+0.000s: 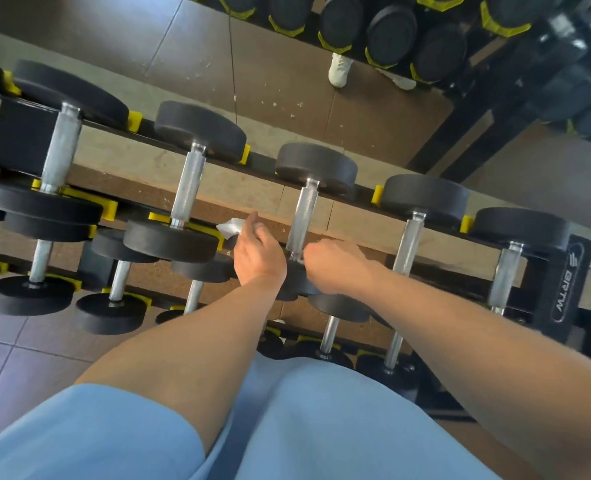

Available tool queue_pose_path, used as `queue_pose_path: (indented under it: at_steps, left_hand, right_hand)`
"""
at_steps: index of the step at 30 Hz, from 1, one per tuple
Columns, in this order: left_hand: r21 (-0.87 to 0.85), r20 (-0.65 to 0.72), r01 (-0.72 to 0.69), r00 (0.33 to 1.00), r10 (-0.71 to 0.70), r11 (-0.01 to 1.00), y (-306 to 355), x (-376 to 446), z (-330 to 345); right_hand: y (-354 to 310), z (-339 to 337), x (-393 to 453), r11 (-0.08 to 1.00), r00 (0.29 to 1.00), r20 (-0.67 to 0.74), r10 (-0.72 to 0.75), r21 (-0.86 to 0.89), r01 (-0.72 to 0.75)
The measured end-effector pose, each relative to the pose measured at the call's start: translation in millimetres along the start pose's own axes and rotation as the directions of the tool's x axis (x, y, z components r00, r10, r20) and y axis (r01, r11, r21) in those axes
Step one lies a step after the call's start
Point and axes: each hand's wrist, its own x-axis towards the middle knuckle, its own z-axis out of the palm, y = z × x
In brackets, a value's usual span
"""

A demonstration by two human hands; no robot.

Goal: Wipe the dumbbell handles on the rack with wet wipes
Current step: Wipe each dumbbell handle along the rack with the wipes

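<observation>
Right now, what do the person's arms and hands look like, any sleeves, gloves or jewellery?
Both arms are bare from the lower frame edge to the wrists, with no sleeves visible. The left hand and right hand wear no gloves, and no watch, ring or bracelet shows. The only clothing in view is a light blue garment below the arms.

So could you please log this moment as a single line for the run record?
left hand: holds white wipe | right hand: closed at near end of dumbbell handle | rack: top-row dumbbells seated
</observation>
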Motion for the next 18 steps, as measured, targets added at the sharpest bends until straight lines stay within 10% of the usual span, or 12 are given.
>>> queue_pose_path:
  at_steps: [8, 14, 18]
  left_hand:
    - [0.021, 0.006, 0.012, 1.0, -0.012, 1.0, -2, 8, -4]
    - [0.072, -0.05, -0.052, 0.997, 0.056, 0.996, 4, -10, 1]
    - [0.225, -0.09, -0.223, 0.965, 0.248, 0.948, 9, -24, 0]
  right_hand:
    - [57, 40, -46, 0.654, 0.941, -0.242, 0.237, 0.755, 0.029]
    - [95, 85, -81, -0.206, 0.902, 0.007, 0.431, 0.974, 0.091]
    - [113, 108, -101, -0.397, 0.91, 0.009, 0.415, 0.901, 0.172]
